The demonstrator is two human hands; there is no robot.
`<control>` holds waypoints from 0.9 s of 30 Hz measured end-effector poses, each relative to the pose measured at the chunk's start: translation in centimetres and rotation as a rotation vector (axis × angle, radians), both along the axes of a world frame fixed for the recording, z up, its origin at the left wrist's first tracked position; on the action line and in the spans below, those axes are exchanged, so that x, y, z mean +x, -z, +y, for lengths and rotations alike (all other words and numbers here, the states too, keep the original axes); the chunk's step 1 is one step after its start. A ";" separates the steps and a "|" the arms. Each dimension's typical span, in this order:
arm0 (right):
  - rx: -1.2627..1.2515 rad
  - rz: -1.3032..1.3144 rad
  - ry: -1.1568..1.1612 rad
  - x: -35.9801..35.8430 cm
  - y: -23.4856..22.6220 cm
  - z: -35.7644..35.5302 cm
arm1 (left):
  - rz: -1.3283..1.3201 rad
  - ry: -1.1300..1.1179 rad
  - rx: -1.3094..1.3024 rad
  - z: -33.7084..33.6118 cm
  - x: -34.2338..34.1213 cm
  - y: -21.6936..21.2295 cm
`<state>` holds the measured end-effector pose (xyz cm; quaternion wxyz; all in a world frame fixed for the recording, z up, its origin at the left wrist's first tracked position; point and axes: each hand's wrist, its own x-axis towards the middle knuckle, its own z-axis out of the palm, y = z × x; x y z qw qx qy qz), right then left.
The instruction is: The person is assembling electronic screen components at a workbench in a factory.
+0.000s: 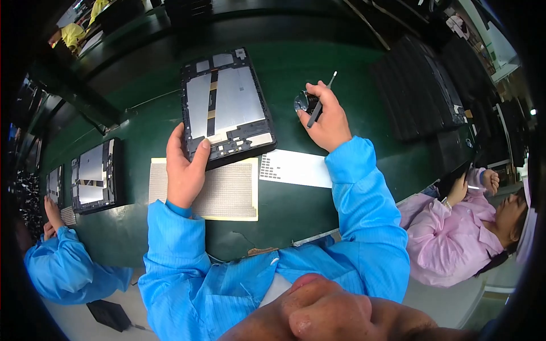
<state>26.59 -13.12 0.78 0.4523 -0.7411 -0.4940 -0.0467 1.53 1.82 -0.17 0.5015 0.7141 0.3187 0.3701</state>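
An opened tablet (230, 96), with a silver inner plate and a dark ribbon strip down its middle, lies tilted on the green table. My left hand (187, 167) grips its near left corner, thumb on top and fingers along the side. To the right of the tablet, my right hand (331, 122) is closed round a slim grey pen-like tool (316, 112) whose white tip points up and away. At the fingertips of that hand is a small shiny round thing (301, 102); whether it is held or just touched is unclear.
A beige gridded sheet (230, 193) and a white card with dark labels (301, 169) lie near me. Tall black stacks (412, 91) stand at the right. More opened tablets (91, 176) sit at left, beside a blue-sleeved person (74, 261). A pink-sleeved person (449, 236) is at right.
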 end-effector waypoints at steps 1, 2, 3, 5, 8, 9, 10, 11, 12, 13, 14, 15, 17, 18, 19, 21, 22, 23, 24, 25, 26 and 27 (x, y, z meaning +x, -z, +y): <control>0.006 -0.010 0.005 0.0 -0.1 -0.1 | -0.002 0.009 -0.005 0.0 0.0 -0.1; 0.007 -0.009 0.003 0.2 0.0 0.0 | -0.004 0.018 -0.010 0.0 0.0 -0.1; -0.016 0.002 -0.010 0.6 0.2 0.1 | -0.002 0.016 -0.009 0.1 0.0 0.0; -0.033 0.008 -0.026 0.8 0.3 0.3 | -0.016 0.016 -0.001 0.3 0.1 0.2; 0.015 0.049 -0.008 0.6 0.6 0.4 | 0.004 0.004 -0.001 0.6 0.4 0.6; 0.035 0.023 -0.030 1.1 0.6 0.4 | 0.001 0.002 0.003 0.7 0.6 0.4; 0.055 -0.003 -0.049 1.3 0.7 0.2 | -0.008 0.005 0.000 0.7 0.8 0.3; 0.061 -0.011 -0.048 1.3 0.6 0.1 | -0.020 0.010 -0.001 0.7 1.0 0.0; 0.074 -0.027 -0.050 1.2 0.3 -0.1 | -0.032 0.012 0.008 0.8 1.0 0.0; 0.099 -0.052 -0.055 1.4 0.0 0.0 | -0.013 0.010 0.030 1.1 1.0 0.4; 0.135 -0.072 -0.071 1.6 0.3 0.3 | 0.004 0.006 0.055 1.2 0.9 0.4; 0.148 -0.082 -0.071 1.6 0.1 0.3 | 0.020 -0.013 0.047 1.0 0.9 0.0; 0.161 -0.081 -0.064 1.0 0.1 0.3 | 0.023 -0.015 0.091 1.2 0.4 0.8; 0.137 -0.106 -0.046 0.8 -0.3 0.1 | 0.024 -0.014 0.096 1.2 0.4 0.8; 0.138 -0.112 -0.026 0.5 -0.5 -0.2 | 0.017 -0.011 0.098 1.1 0.3 0.9; 0.156 -0.102 -0.001 0.4 -0.3 -0.4 | -0.002 -0.018 0.099 1.0 0.1 1.5; 0.170 -0.086 0.008 0.3 -0.1 -0.4 | 0.048 -0.039 0.132 0.8 -0.1 1.3; 0.188 -0.012 -0.002 0.2 -0.3 -0.6 | 0.083 -0.053 0.163 0.7 -0.1 1.0; 0.187 -0.009 0.006 -0.1 -0.5 -1.0 | 0.120 -0.068 0.191 0.5 0.0 0.8; 0.186 -0.001 -0.014 0.0 -0.3 -0.9 | 0.100 -0.125 0.302 0.1 -0.3 0.9; 0.181 0.009 -0.020 0.0 -0.2 -1.0 | 0.128 -0.186 0.483 -0.4 -0.3 0.0; 0.194 0.002 -0.036 -0.3 -0.3 -1.2 | 0.057 -0.218 0.577 -0.9 -0.3 -0.8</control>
